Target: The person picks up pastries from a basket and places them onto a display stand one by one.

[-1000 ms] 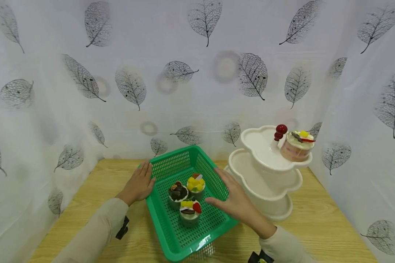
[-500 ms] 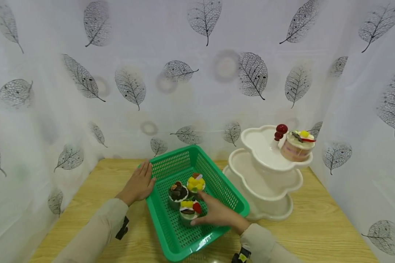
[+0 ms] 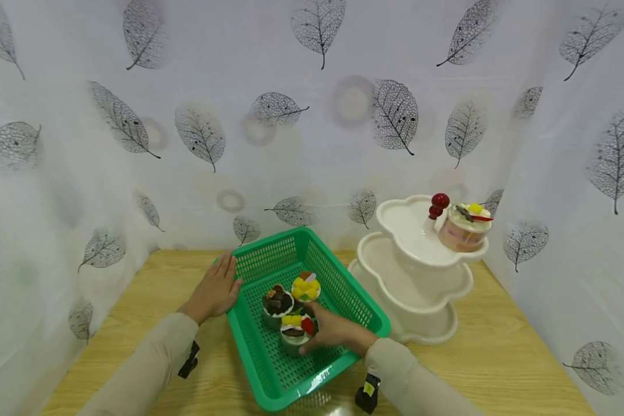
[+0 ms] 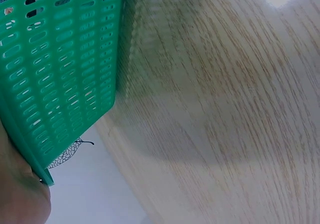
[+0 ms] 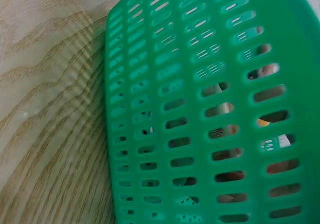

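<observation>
A green plastic basket [image 3: 331, 378] rests on the wooden table, its perforated walls also seen in both wrist views. Inside sit three dessert cups: a chocolate-topped cup [image 3: 278, 301], a yellow-fruit cup [image 3: 305, 289] and, nearest me, a strawberry-topped cup [image 3: 292, 335]. My left hand [image 3: 214, 290] lies on the basket's left rim with its fingers extended. Reaching over the right side, my right hand [image 3: 333, 330] holds the strawberry-topped cup, thumb in front and fingers behind. The basket wall [image 5: 190, 114] mostly hides that hand in the right wrist view.
Right of the basket stands a white three-tier stand [image 3: 413, 277] with scalloped plates and a red knob [image 3: 439, 205]. A larger cake cup [image 3: 465, 227] sits on its top plate. A leaf-patterned curtain [image 3: 322, 144] hangs behind the table [image 3: 494, 341].
My right hand has come down from above the basket's right rim to the strawberry-topped cup and closed around it. The left hand stays on the rim. The head view has shifted slightly.
</observation>
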A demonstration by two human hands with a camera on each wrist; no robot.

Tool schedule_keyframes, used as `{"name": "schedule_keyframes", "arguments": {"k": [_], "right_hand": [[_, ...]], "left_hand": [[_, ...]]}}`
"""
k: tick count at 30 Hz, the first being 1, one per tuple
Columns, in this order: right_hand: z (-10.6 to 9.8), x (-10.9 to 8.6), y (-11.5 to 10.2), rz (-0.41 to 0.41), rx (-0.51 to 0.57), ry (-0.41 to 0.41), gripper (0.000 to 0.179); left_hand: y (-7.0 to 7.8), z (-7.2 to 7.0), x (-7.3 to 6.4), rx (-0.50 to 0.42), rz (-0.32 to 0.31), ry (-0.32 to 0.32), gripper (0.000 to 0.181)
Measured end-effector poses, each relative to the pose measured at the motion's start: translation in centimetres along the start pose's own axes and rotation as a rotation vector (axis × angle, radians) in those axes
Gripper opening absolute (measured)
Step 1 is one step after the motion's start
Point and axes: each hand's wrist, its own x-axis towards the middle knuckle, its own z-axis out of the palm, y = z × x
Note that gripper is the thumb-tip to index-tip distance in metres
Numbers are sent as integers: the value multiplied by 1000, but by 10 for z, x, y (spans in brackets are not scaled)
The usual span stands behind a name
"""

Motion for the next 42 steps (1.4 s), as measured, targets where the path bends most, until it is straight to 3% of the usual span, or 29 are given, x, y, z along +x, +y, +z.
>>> {"name": "schedule_keyframes", "arguments": {"k": [12,24,32,42], "right_hand": [[5,14,-1,-6,-79,-15,88],[5,14,-4,14,-89,-17,82],[0,7,-5,18,-39,-11,82],[-11,-3,-14,-52,40,-29,81]], "left_hand": [[-5,-2,-2,-3,-10,12,60],[-9,-2,-3,-16,-17,5,60],[-5,-1,0,-18,-5,13,59],[-1,-2,-2,-13,4,10,59]]}}
